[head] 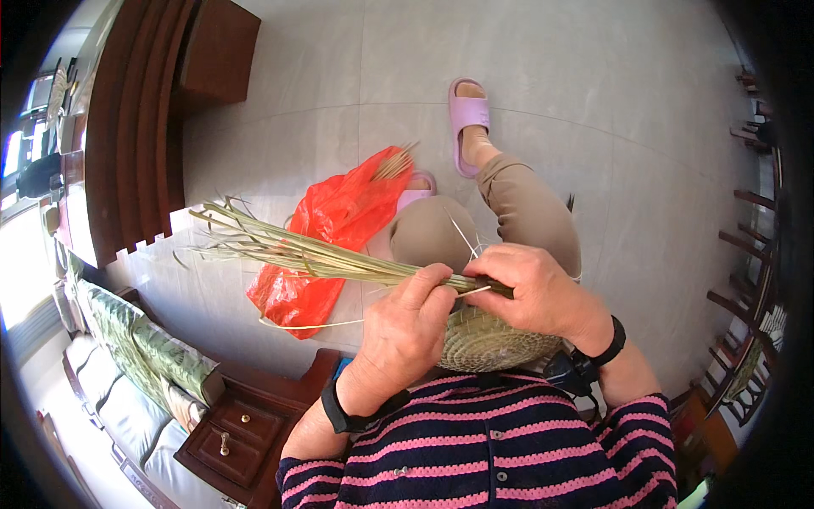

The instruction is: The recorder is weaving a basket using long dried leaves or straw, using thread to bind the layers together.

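A long bundle of dried grass stalks [331,259] runs from the left across my lap, its loose ends fanning out. My left hand [410,324] pinches the bundle near its gathered end, thumb and forefinger together. Just to the right, my right hand [540,286] grips the dark, narrow tip of the same bundle. A thin pale strand sticks out between the two hands, and white thread ends rise above my right hand. Below them, a coiled, stitched straw piece [493,343] rests against my body, partly hidden by my hands.
A red plastic bag [346,207] with straw ends [394,163] poking out lies on the tiled floor by my foot. Dark wooden furniture [137,121] stands at left, a drawer cabinet [238,439] lower left. Wooden chairs [750,254] line the right rim.
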Motion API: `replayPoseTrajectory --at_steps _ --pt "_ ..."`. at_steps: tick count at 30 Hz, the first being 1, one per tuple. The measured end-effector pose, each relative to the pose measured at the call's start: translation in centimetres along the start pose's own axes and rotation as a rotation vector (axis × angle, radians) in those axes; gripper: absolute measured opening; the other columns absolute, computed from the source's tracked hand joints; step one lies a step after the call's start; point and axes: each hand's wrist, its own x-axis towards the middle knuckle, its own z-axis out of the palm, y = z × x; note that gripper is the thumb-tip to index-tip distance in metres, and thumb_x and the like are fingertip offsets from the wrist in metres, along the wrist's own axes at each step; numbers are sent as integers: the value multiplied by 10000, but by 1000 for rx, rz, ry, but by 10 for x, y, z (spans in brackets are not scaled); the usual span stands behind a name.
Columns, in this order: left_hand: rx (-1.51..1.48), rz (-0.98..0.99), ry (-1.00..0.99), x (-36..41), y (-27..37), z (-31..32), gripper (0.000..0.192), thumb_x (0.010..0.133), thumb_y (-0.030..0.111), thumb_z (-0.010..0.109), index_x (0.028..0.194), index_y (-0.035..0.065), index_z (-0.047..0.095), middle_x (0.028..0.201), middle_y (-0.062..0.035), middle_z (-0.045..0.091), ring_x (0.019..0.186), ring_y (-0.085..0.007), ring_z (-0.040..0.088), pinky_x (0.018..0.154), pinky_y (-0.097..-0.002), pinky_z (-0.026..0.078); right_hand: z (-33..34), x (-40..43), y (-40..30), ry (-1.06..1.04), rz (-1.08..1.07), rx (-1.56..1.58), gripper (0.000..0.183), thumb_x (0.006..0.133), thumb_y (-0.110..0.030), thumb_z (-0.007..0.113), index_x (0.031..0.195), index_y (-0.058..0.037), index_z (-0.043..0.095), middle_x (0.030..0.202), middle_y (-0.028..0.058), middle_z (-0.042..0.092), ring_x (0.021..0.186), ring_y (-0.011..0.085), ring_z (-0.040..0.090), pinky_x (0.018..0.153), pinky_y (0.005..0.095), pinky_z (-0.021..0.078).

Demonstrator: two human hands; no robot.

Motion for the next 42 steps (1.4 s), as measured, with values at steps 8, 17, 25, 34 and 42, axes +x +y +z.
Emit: replayPoseTrajectory --at_steps 8,17,25,34,42 --pt "49 -45 15 -8 -1 -11 292 696 5 609 987 29 601 1070 -121 573 812 -266 621 629 -364 525 -15 -20 -3 -32 96 -76 119 750 -42 653 857 -12 610 813 131 607 721 317 595 627 395 471" --pt "215 76 -55 4 -2 -51 276 691 31 597 967 51 599 839 -68 507 746 -235 568 566 -350 486 -14 -2 -20 11 -93 -209 101 739 -26 657 772 -24 562 723 95 503 638 279 560 561 374 465" --pt "150 113 -150 1 4 -50 221 704 53 590 921 12 585 836 -83 475 716 -235 570 548 -336 488 -2 9 -25 -123 -42 -484 109 747 -30 618 738 -27 510 719 106 493 642 277 586 558 377 489" --pt "217 179 -126 1 2 -44 240 680 81 594 913 26 590 829 -63 476 705 -193 557 528 -303 486 -14 7 -21 -64 -70 -322 134 757 -23 631 737 -12 499 692 125 503 631 316 553 559 387 455" --pt "201 239 -110 16 5 -36 218 658 103 592 867 40 597 791 -47 479 701 -192 521 532 -303 463 -20 -1 -24 46 189 -8 138 792 -19 647 776 27 518 707 166 528 618 334 522 560 384 406"
